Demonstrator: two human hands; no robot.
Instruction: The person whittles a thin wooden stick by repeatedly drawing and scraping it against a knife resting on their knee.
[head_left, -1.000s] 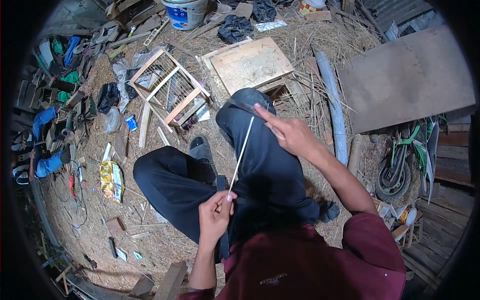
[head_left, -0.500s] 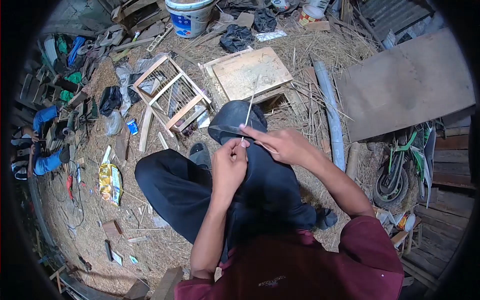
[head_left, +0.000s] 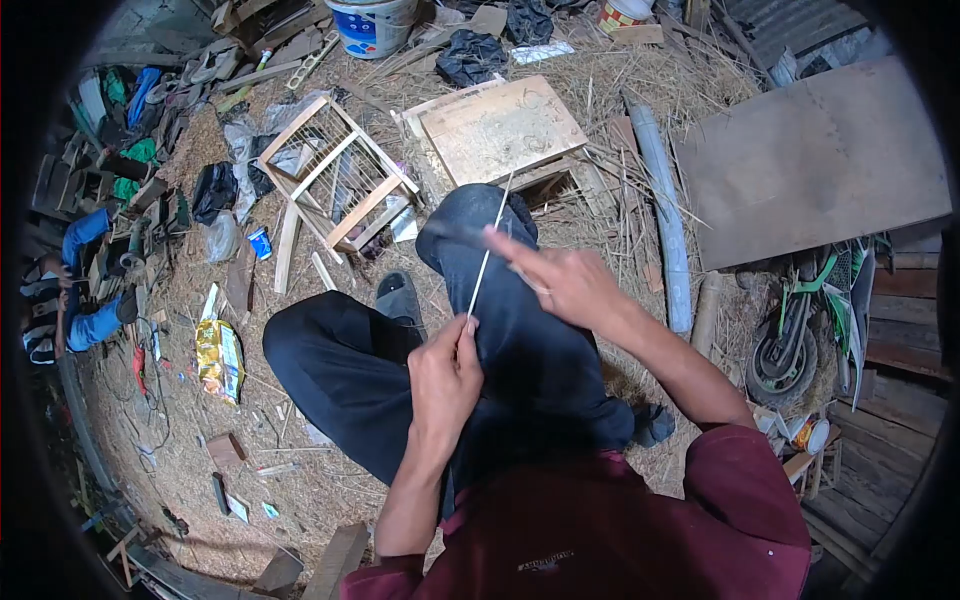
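Note:
A thin pale stick, like a split of bamboo [head_left: 481, 276], slants up from my left hand [head_left: 443, 372] over my raised knee. My left thumb and fingers pinch its near end. My right hand [head_left: 566, 284] is closed around a knife [head_left: 452, 235], its blade smeared by motion and pointing left across the knee. The right index finger stretches along the knife beside the stick. Most of the handle is hidden in my palm; whether the blade touches the stick I cannot tell.
Ahead lie a wooden frame with thin bars [head_left: 340, 175] and a board-topped wooden box [head_left: 505, 135]. A bamboo pole [head_left: 660, 220] and a large panel [head_left: 815, 165] are at right, above a small motorbike [head_left: 800, 330]. Another person [head_left: 85, 270] sits far left.
My left hand has drawn back toward my body and slightly left, carrying the stick with it. The right hand stays near the knee, and more stick shows between the two hands.

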